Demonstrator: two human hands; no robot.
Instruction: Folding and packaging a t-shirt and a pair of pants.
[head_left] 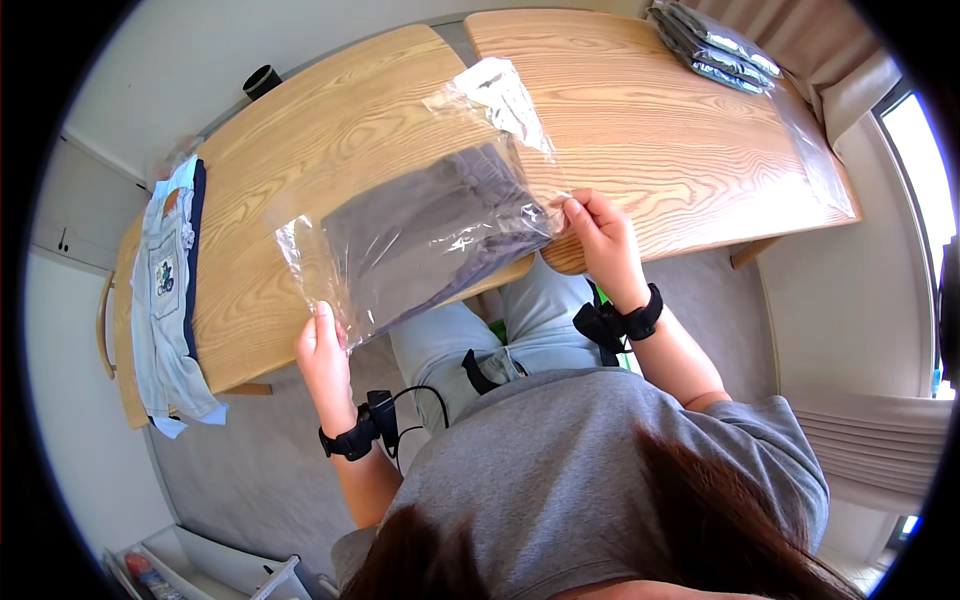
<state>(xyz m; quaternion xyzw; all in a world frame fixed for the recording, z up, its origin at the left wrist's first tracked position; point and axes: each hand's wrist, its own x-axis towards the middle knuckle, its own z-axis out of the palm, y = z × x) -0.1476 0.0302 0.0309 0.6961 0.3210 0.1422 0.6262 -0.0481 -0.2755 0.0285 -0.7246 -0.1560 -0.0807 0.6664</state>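
A clear plastic bag (294, 245) with a folded grey garment (420, 230) inside is stretched between my two hands, tilted over the table's near edge and my lap. My left hand (325, 355) pinches the bag's near left corner. At the right side of the bag, my right hand (603, 240) grips the film between thumb and fingers, close to the garment's edge. The bag's far end, crumpled and shiny with glare (500, 95), spreads out over the table.
Two wooden tables (640, 130) stand with a gap between them. Light blue jeans (165, 290) lie along the left end. Several bagged garments (715, 50) are stacked at the far right, near a flat plastic bag (808, 150). A black cup-like object (262, 82) is at the back.
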